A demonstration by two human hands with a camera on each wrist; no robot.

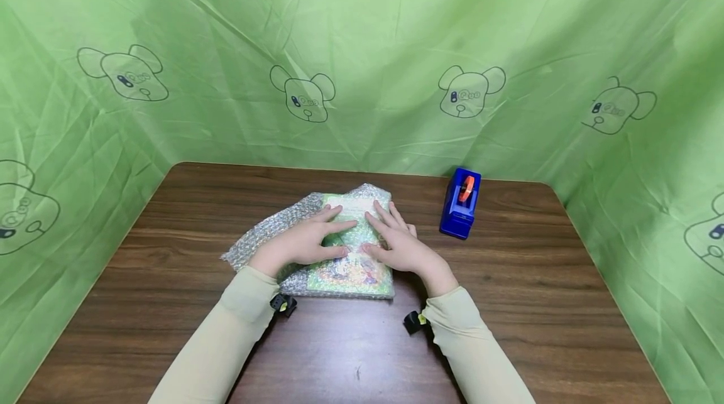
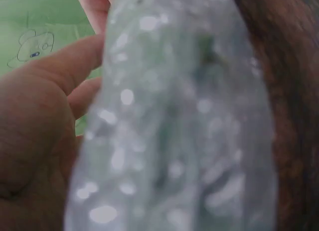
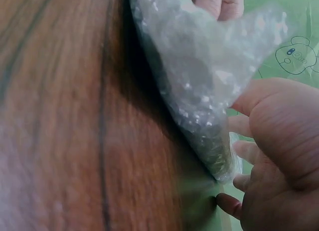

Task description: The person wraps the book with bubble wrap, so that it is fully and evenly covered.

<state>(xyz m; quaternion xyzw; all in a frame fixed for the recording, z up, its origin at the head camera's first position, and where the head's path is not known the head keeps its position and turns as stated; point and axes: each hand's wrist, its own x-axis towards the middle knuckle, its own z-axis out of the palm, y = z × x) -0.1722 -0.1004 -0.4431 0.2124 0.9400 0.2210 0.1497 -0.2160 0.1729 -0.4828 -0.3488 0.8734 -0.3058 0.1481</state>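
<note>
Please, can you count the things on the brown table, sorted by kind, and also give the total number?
Book wrapped in bubble wrap: 1, with the left hand and right hand lying flat on it
Blue tape dispenser: 1
Hands: 2
Total: 4, all over the wooden table

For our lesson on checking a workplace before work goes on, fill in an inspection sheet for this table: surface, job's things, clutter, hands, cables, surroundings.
Surface: brown wooden table, bare wood around the work.
Job's things: book lying flat, partly wrapped in bubble wrap; a loose flap spreads to the left.
Clutter: blue tape dispenser standing to the right of the book, apart from it.
Hands: left hand and right hand press flat on the wrapped book, fingers straight.
Cables: nothing seen.
Surroundings: green cloth printed with bear faces hangs behind and at both sides.
</note>
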